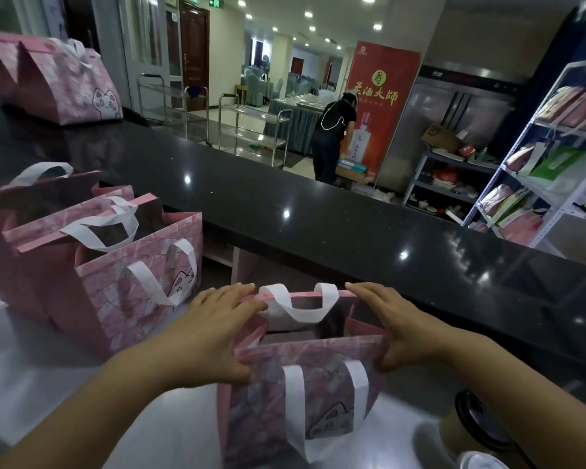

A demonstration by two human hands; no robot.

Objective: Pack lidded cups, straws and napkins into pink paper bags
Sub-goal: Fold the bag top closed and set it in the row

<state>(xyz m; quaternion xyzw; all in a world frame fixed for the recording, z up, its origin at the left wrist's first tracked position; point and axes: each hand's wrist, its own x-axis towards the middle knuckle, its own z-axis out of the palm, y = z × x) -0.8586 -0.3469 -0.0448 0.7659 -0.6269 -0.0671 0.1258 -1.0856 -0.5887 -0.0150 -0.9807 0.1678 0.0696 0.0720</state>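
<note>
A pink paper bag (305, 394) with white handles and a cat print stands open on the steel worktop right in front of me. My left hand (214, 333) grips its left rim, thumb on the near wall. My right hand (389, 326) grips the right rim the same way, spreading the mouth wide. Inside the bag is dark; I cannot tell what it holds. A cup with a black lid (481, 421) stands at the lower right under my right forearm, and a white lid (481, 462) shows at the bottom edge.
Several open pink bags (122, 265) stand in a group at the left of the worktop (48, 384). Closed pink bags (58, 82) sit on the raised black counter (318, 211) behind. A person bends over boxes beyond it; a white shelf rack (555, 157) stands at right.
</note>
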